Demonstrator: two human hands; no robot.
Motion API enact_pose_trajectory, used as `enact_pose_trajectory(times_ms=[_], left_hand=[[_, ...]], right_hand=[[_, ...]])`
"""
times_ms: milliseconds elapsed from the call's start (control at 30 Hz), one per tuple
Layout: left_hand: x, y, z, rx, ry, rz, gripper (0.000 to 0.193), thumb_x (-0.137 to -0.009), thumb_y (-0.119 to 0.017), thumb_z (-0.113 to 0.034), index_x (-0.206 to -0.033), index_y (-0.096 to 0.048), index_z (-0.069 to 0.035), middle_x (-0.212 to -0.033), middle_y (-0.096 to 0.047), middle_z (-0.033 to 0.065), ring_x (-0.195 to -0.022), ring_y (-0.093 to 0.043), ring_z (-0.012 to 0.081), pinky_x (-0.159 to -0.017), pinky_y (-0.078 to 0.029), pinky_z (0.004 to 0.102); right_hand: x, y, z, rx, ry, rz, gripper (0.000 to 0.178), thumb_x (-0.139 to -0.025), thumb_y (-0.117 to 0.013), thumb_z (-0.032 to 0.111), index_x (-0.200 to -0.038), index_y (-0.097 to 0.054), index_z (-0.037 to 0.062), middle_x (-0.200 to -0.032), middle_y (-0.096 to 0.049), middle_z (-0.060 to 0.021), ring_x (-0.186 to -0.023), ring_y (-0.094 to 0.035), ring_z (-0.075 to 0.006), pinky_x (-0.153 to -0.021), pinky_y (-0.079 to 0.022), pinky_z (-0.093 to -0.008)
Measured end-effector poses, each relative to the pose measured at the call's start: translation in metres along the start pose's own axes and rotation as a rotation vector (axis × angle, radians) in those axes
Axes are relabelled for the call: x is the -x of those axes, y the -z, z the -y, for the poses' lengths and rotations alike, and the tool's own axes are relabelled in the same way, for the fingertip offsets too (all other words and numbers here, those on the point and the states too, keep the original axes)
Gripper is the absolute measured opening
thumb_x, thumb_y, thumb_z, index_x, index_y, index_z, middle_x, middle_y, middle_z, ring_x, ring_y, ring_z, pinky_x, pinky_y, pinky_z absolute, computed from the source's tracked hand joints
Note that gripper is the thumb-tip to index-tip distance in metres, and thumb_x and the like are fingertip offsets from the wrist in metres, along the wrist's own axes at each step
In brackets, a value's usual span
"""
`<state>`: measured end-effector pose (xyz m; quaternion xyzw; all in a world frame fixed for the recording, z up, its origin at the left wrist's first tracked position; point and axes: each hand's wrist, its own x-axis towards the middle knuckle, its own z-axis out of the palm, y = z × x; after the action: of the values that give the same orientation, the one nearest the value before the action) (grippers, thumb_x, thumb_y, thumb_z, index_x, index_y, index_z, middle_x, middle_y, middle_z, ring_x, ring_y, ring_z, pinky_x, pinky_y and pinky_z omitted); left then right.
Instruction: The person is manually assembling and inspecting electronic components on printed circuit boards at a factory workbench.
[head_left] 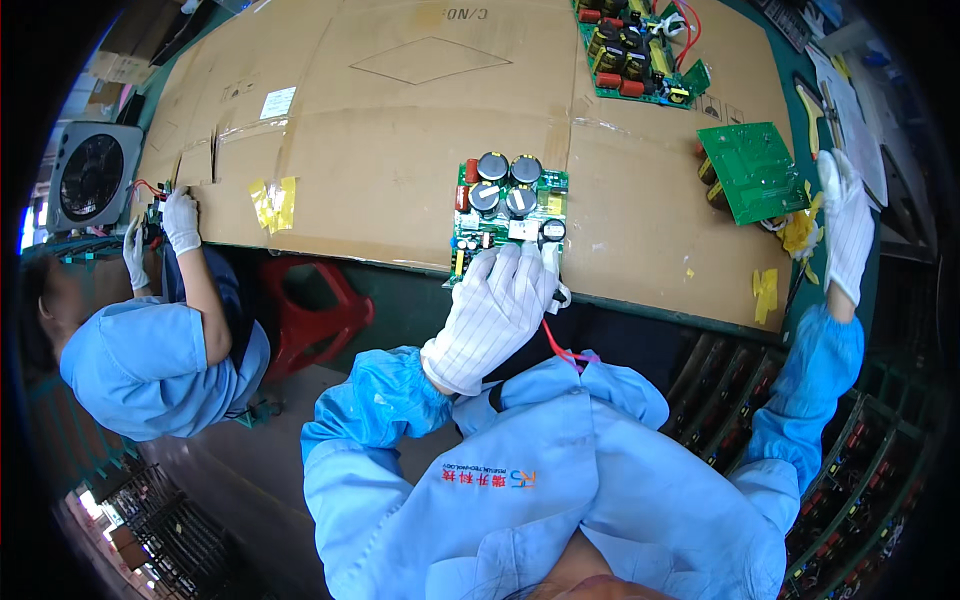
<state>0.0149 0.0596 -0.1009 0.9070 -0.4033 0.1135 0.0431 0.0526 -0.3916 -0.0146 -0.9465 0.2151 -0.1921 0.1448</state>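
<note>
Left hand (492, 312) over board (512, 215) at bench (350, 266) front edge, grip unclear; right hand (846, 228) fingers straight, empty, right edge.

Green table (410, 290), mostly covered by brown cardboard (380, 120), taped seams. On cardboard: component-side-up circuit board (552, 183) at near edge, middle; green board (757, 172) at right, solder side showing; populated boards (630, 60) grouped at far right; yellow tape strips (272, 205) left, yellow tape (765, 297) near right corner; white label (278, 102) far left.
</note>
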Motion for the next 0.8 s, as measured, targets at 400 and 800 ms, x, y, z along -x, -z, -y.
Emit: enact_pose_trajectory(times_ms=[400,800], left_hand=[[0.005,-0.012,-0.003,-0.026,-0.051,-0.171,0.046,-0.087,-0.069,-0.023,-0.127,-0.06,-0.002,-0.106,-0.065,0.0102,-0.097,-0.066,0.0244,-0.081,-0.05,0.038],[0.008,-0.003,-0.006,0.096,0.028,-0.087,0.062,-0.08,-0.075,-0.03,-0.138,-0.06,-0.011,-0.109,-0.065,0.0058,-0.098,-0.066,0.0228,-0.087,-0.049,0.0409]], right_hand=[[0.181,-0.084,0.135,-0.372,0.472,0.565,0.041,-0.095,-0.07,0.023,-0.134,-0.061,0.0112,-0.094,-0.068,-0.0113,-0.085,-0.07,-0.0329,-0.073,-0.055,-0.0412],[0.159,-0.085,0.151,-0.625,0.32,0.819,0.054,-0.092,-0.074,0.033,-0.139,-0.057,0.0121,-0.096,-0.067,-0.0136,-0.082,-0.066,-0.0345,-0.072,-0.053,-0.0408]])
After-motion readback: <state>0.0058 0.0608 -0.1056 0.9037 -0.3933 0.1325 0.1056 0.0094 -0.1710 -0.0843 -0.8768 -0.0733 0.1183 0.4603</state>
